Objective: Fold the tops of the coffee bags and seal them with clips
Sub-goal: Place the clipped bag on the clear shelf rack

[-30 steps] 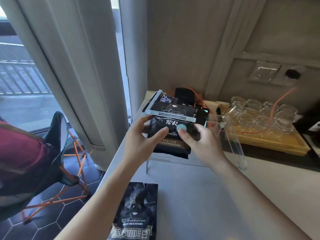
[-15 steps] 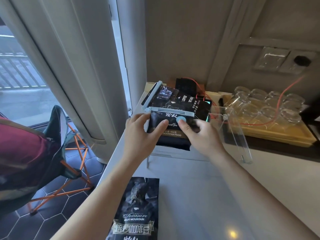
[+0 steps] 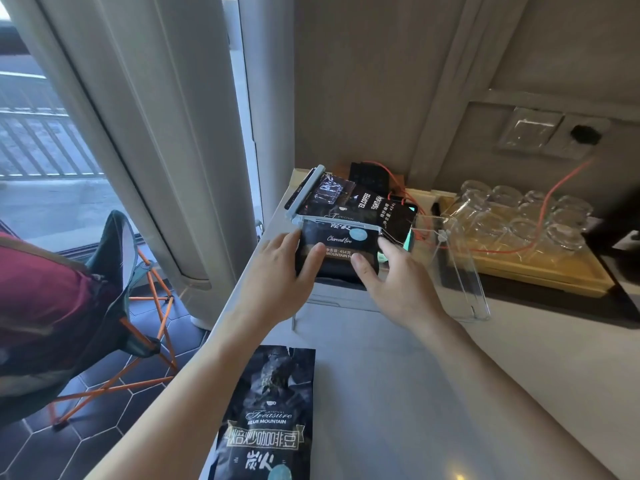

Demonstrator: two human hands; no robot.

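A black coffee bag (image 3: pixel 337 242) with a folded top lies on a clear acrylic stand (image 3: pixel 460 268) at the back of the counter. A pale blue clip (image 3: pixel 337 221) runs along its fold. My left hand (image 3: pixel 277 278) holds the bag's left side with the thumb on its front. My right hand (image 3: pixel 391 282) holds its right side, thumb on the front too. Behind it lie other black bags (image 3: pixel 363 199), one with a pale clip (image 3: pixel 304 190) on its end. An unfolded black coffee bag (image 3: pixel 270 410) lies flat on the counter near me.
A wooden tray (image 3: pixel 554 275) with several upturned glasses (image 3: pixel 512 216) stands at the back right, with an orange cable (image 3: pixel 540 199) across it. A curtain (image 3: pixel 138 133) and window are on the left, and a folding chair (image 3: pixel 114 271) stands on the floor beside the white counter (image 3: pixel 450 393).
Both hands have lowered the clipped bag onto the stand; the folded top and clip now sit lower, and my thumbs lie further down the bag's front.
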